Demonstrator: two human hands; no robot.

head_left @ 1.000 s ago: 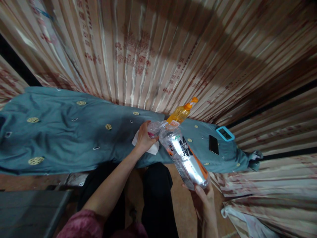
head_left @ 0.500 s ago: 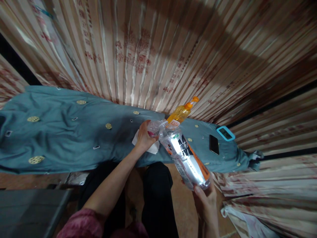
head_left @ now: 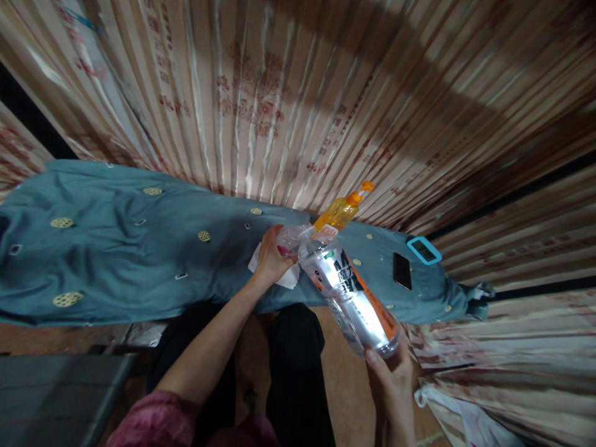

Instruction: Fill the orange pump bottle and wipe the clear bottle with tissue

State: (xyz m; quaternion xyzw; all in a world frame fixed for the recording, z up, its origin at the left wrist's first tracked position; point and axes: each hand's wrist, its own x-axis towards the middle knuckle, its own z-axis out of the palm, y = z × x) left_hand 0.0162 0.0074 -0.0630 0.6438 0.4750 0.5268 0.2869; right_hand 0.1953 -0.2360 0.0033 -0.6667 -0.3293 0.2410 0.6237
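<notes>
My left hand (head_left: 272,257) is closed around a small clear plastic bottle (head_left: 294,239) with a bit of pink on it. Beneath that hand a white tissue (head_left: 289,278) lies on the cloth. My right hand (head_left: 388,369) grips the base of a large clear drink bottle (head_left: 351,298) with a silver and orange label. This bottle is tilted, its neck up and to the left, close to the mouth of the small one. Whether the two mouths touch I cannot tell. Right behind them is a yellow pump bottle (head_left: 339,212) with an orange top.
A teal patterned cloth (head_left: 116,248) covers the long surface. On its right part lie a black phone (head_left: 402,271) and a blue-framed digital clock (head_left: 424,250). Pleated curtains (head_left: 261,93) hang behind and at the right. A grey panel (head_left: 56,397) stands at lower left.
The large bottle's base and my right hand have shifted very slightly to the right. My left hand and the small bottle are almost still.
</notes>
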